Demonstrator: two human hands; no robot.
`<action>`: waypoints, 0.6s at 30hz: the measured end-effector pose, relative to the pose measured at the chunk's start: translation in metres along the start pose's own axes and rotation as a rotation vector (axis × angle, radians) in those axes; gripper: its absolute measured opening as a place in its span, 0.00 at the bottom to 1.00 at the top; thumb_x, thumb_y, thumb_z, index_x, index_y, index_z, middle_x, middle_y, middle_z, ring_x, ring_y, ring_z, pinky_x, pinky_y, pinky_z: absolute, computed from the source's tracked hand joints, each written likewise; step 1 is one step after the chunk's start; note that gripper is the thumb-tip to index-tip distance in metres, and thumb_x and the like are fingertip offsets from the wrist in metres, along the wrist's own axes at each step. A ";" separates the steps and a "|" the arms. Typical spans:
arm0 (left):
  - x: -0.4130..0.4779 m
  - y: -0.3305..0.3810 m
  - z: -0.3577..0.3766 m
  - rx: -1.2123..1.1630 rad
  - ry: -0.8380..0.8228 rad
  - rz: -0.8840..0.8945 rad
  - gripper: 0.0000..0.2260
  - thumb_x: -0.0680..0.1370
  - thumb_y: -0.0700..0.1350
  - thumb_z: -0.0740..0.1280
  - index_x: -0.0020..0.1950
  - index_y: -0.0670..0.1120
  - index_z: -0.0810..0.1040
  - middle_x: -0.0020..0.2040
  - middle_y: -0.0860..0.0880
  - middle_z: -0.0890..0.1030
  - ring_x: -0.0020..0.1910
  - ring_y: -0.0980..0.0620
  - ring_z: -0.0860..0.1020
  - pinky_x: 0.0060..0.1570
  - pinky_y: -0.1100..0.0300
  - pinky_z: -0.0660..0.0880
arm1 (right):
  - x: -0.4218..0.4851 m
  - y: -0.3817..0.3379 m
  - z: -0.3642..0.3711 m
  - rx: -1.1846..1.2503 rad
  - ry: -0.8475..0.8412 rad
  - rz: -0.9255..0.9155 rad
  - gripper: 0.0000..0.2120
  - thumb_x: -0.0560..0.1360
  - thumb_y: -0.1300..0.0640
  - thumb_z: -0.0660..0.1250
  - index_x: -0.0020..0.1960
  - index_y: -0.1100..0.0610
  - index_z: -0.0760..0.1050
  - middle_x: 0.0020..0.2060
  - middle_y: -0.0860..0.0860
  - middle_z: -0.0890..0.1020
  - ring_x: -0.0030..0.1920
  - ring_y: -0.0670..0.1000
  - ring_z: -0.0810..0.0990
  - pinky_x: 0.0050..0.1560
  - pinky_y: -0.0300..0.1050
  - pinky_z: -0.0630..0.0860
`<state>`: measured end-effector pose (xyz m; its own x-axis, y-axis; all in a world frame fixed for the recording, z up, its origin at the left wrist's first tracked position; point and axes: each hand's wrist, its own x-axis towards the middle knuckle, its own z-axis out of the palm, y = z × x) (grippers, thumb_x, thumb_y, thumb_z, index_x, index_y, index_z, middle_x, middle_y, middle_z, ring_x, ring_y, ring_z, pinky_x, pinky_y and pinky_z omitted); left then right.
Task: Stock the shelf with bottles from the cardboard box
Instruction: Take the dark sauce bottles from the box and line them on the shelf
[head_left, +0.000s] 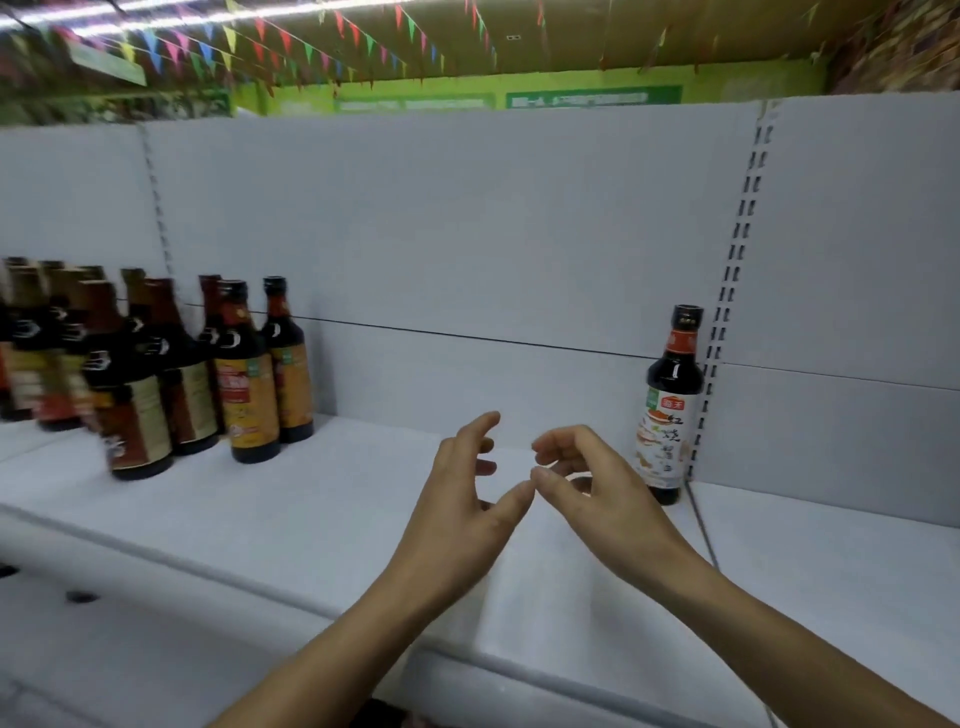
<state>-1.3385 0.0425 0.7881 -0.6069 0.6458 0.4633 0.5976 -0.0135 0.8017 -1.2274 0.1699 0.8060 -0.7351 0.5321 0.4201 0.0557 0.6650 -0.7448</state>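
Shelf (311, 514), bottle cluster (156, 374), one lone bottle (670, 410), left hand (457, 504) and right hand (597, 488) loose, empty

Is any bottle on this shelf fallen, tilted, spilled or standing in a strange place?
Nothing is fallen or spilled. One bottle with a pale label stands alone at the right end of the shelf, apart from the group of bottles at the left.

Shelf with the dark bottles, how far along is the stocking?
Done: a group of bottles stands at the left end of the shelf, and one lone bottle at the right by the slotted upright. In hand: nothing; the left hand and right hand hover empty over the middle. Left: the bare stretch between the two looks unfilled; the cardboard box is out of view.
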 end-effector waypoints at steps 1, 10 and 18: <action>-0.009 0.000 -0.015 0.012 0.024 -0.004 0.29 0.80 0.53 0.70 0.76 0.64 0.61 0.69 0.60 0.70 0.64 0.66 0.73 0.45 0.75 0.74 | -0.003 -0.012 0.008 0.013 -0.025 -0.023 0.09 0.82 0.52 0.67 0.60 0.43 0.73 0.56 0.40 0.80 0.56 0.40 0.79 0.50 0.32 0.76; -0.121 -0.010 -0.143 0.095 0.220 -0.099 0.25 0.79 0.50 0.71 0.72 0.66 0.66 0.65 0.63 0.73 0.62 0.69 0.73 0.49 0.74 0.75 | -0.046 -0.102 0.095 0.174 -0.258 -0.189 0.09 0.81 0.52 0.67 0.60 0.42 0.75 0.55 0.38 0.81 0.57 0.39 0.79 0.56 0.34 0.77; -0.220 -0.006 -0.230 0.222 0.439 -0.221 0.26 0.79 0.51 0.70 0.73 0.66 0.65 0.65 0.64 0.73 0.64 0.70 0.72 0.51 0.70 0.77 | -0.085 -0.169 0.195 0.345 -0.524 -0.296 0.10 0.81 0.53 0.68 0.60 0.42 0.75 0.55 0.39 0.81 0.57 0.41 0.80 0.54 0.39 0.78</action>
<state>-1.3293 -0.2744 0.7681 -0.8645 0.2340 0.4447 0.4979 0.2790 0.8211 -1.3062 -0.0893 0.7951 -0.9204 -0.0272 0.3901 -0.3520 0.4920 -0.7962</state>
